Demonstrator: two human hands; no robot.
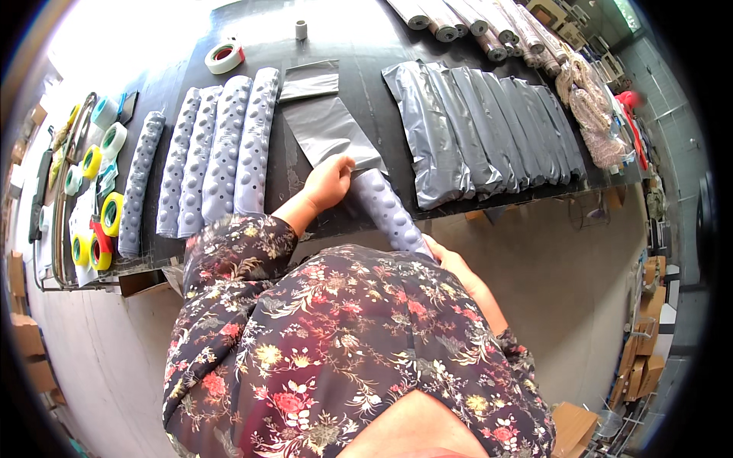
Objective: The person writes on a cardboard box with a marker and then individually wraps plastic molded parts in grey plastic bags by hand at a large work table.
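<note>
A grey rolled mat with raised bumps and small holes (391, 212) slants over the table's near edge. Its far end is in the mouth of a flat grey plastic mailing bag (327, 131). My left hand (330, 183) is closed on the bag's edge beside that mouth, with thumb and fingers pinched together. At the roll's near end, close to my body, my right hand (456, 267) grips it; part of these fingers is hidden behind the roll. Another folded grey bag (311, 79) lies just beyond.
Several similar rolled mats (223, 149) lie at left, and several filled grey bags (477, 126) at right. Tape rolls (111, 214) crowd the left edge; another tape roll (224, 56) sits farther back. Long rolls (489, 27) and a pale rope-like bundle (588, 107) are at far right.
</note>
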